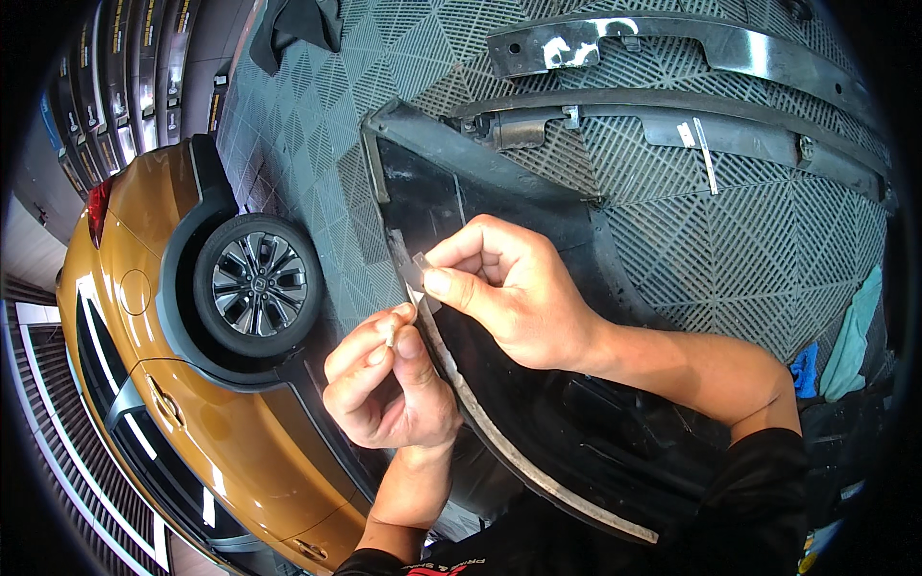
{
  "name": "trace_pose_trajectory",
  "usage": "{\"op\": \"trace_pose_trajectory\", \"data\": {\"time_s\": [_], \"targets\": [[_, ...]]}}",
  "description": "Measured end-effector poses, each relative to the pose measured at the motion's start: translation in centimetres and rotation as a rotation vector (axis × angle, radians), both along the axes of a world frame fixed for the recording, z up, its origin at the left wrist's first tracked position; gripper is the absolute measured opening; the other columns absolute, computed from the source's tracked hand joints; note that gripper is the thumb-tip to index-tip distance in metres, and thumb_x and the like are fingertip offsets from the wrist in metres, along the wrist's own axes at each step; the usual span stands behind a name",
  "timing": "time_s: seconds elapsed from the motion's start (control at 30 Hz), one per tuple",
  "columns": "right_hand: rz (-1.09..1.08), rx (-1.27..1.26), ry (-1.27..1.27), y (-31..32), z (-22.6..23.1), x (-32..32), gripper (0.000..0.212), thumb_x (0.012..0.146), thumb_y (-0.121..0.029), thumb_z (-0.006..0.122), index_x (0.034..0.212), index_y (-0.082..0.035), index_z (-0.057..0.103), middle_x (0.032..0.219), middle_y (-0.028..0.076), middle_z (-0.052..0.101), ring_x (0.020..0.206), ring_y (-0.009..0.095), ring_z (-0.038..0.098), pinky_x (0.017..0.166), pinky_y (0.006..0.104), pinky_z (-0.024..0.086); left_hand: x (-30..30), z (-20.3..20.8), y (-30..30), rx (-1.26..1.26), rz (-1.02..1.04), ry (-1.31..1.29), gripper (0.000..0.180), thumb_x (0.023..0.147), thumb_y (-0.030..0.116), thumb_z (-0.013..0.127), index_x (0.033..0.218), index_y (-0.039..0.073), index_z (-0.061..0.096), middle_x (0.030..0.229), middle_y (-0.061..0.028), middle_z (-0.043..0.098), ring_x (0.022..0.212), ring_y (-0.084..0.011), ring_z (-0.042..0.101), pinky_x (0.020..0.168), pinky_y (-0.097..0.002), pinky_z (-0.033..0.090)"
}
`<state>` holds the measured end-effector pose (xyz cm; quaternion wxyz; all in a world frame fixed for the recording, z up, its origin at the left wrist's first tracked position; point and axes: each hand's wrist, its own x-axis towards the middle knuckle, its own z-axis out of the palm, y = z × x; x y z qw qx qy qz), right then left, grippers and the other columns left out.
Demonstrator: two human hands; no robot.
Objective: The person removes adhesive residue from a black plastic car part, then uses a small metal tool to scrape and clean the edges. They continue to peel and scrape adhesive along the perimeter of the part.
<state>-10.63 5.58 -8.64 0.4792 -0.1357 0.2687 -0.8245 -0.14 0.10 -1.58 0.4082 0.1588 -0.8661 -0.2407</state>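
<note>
Both my hands meet over the edge of a large black curved plastic panel [413, 178]. A pale, dirty strip [576, 503] runs along that edge, curving toward the lower right. My right hand [528, 293] pinches a small flat greyish piece [421, 262] between thumb and forefinger, just above the strip's upper end. Close below it, my left hand [396, 389] is closed in a pinch, with a small whitish bit [391, 336] showing at its fingertips. What that bit is, I cannot make out.
A golden-brown car [144, 278] stands at the left, its wheel [257, 276] near the panel. Long dark trim pieces [663, 43] lie on the grey grated floor [711, 269], one with a thin white strip [706, 156] on it. Blue [805, 370] and green cloths [853, 341] lie at the right.
</note>
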Motion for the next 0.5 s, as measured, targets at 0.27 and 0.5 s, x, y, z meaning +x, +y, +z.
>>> {"op": "trace_pose_trajectory", "data": {"time_s": [0.27,0.5], "targets": [[0.07,-0.035,0.02,0.74,-0.23,-0.08,0.014,0.1,-0.009,0.068,0.107,0.002,0.064,0.096,0.004,0.07,0.087,0.007,0.066,0.079,0.0231,0.055,0.47,-0.26,-0.16,-0.008,-0.002,0.014,0.024,0.095,-0.005,0.068,0.111,0.004,0.053,0.105,-0.0165,0.063,0.092,-0.0252,0.072,0.083,-0.0368,0.062],[0.032,-0.004,0.03,0.11,-0.3,-0.24,0.014,0.1,-0.01,0.068,0.107,0.002,0.063,0.095,0.004,0.07,0.087,0.006,0.066,0.078,0.0228,0.055,0.22,0.33,-0.21,-0.049,-0.056,-0.033,0.022,0.098,-0.003,0.064,0.114,0.006,0.052,0.106,-0.0169,0.062,0.087,-0.0204,0.068,0.079,-0.0323,0.059]]}}
